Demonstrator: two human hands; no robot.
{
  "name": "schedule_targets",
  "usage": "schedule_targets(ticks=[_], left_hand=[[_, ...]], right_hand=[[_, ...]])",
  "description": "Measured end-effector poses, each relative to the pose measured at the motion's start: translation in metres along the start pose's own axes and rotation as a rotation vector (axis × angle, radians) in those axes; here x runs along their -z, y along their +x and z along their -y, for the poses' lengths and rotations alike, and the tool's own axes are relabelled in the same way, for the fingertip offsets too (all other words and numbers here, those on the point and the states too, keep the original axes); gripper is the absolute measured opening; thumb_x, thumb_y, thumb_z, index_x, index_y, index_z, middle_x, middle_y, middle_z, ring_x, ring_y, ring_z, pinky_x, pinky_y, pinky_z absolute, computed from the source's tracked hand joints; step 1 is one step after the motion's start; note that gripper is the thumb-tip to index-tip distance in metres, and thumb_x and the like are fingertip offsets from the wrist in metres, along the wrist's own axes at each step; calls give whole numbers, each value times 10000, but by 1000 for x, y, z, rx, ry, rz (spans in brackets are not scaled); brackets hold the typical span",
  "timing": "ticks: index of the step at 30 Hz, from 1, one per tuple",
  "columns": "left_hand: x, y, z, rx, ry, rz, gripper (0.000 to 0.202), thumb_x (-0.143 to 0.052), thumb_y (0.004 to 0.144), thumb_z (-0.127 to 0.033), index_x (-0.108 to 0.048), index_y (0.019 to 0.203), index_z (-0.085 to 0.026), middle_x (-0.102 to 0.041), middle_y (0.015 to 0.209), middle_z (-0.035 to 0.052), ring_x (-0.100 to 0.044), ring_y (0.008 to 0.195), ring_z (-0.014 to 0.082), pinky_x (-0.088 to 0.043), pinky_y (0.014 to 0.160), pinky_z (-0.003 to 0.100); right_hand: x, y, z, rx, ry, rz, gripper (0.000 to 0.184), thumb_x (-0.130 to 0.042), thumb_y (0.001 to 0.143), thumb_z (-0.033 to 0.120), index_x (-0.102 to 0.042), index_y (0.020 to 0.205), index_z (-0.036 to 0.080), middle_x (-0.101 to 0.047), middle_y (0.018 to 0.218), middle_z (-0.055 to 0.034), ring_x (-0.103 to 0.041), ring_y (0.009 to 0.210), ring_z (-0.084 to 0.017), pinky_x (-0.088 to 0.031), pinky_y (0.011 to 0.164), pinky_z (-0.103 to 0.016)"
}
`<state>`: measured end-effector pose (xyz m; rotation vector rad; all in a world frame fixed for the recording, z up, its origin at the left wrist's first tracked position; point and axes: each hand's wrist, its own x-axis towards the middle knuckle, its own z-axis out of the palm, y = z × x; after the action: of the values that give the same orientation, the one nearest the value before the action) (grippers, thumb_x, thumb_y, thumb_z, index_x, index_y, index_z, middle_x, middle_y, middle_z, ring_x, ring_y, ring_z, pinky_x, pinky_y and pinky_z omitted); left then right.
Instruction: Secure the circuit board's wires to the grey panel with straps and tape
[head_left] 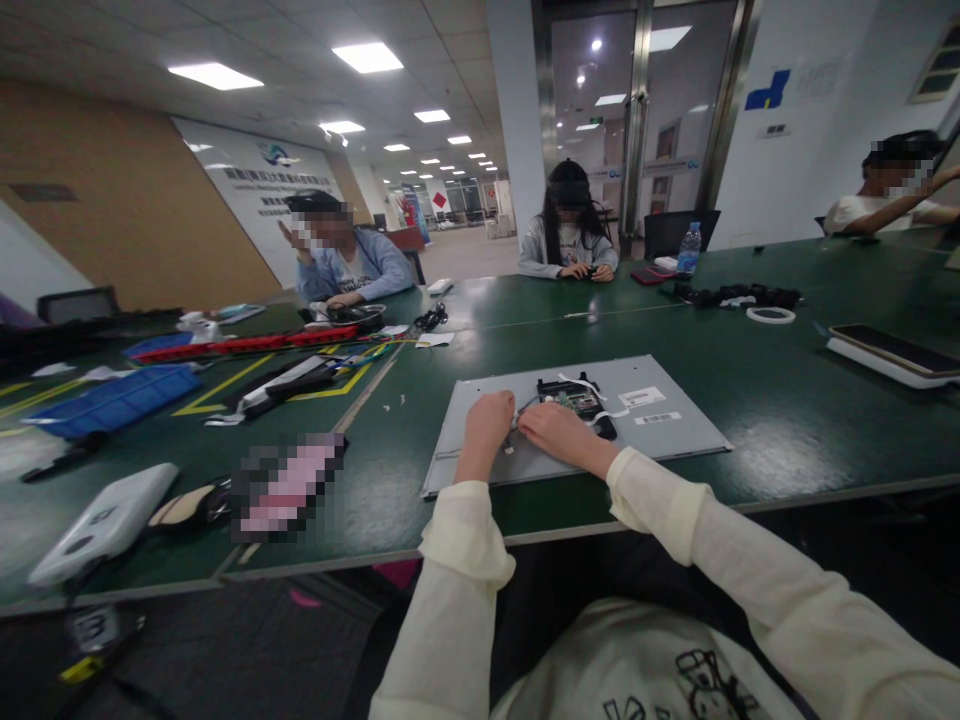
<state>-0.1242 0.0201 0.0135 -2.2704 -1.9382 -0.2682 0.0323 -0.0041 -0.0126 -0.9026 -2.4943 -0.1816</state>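
Grey panel [645,440]: flat on the bench [390,500], directly in front of the person, under both hands.
Panel edges: near edge just beside the bench's front edge; right corner reaching past the right hand [559,428].
Black bracket [606,428]: on the panel, just beyond the right hand, with a green circuit board [581,402] and white ribbon [611,413].
Left hand [491,420]: fingers curled over the panel's left half; cannot tell how closed or what they grip.
Right hand: bent inward, fingertips near the left's; its grip is hidden.
Room rightward: bench surface runs to a dark phone [904,350], well apart.
Room leftward: a gap, then a blurred pink thing [292,485].
Far side: a seated person [568,240].
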Motion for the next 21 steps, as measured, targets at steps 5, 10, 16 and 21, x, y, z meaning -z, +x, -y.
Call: schedule_targets(ticks=[5, 10, 16, 21], left_hand=[[0, 0, -1, 42, 29, 8, 352, -363, 935, -270, -674, 1040, -141, -695, 959, 170, -646, 917, 224, -453, 796, 302], [-5, 1, 5, 49, 23, -20, 349, -372, 927, -265, -683, 1038, -151, -699, 952, 163, -647, 917, 236, -454, 792, 312], [-7, 2, 8, 49, 13, -50, 347, -375, 921, -270, -690, 1025, -170, -703, 946, 144, -644, 913, 221, -447, 785, 291], [-7, 3, 11, 48, -58, -67, 321, -409, 897, -287, -707, 969, -191, -714, 924, 120, -647, 880, 212, -441, 746, 268]], right_hand=[[-1, 0, 0, -14, 12, 4, 212, -420, 968, 181, -617, 918, 118, -649, 925, -100, -596, 904, -173, -416, 860, -304], [-3, -1, 0, -30, 20, -2, 227, -409, 974, 193, -616, 919, 119, -649, 913, -97, -593, 907, -172, -419, 861, -302], [-2, 0, 0, -32, 39, -4, 209, -422, 967, 177, -618, 926, 120, -653, 928, -99, -600, 914, -172, -417, 869, -302], [-3, 0, 0, -21, 40, -13, 206, -423, 968, 178, -618, 942, 117, -655, 935, -103, -604, 923, -173, -420, 865, -300]])
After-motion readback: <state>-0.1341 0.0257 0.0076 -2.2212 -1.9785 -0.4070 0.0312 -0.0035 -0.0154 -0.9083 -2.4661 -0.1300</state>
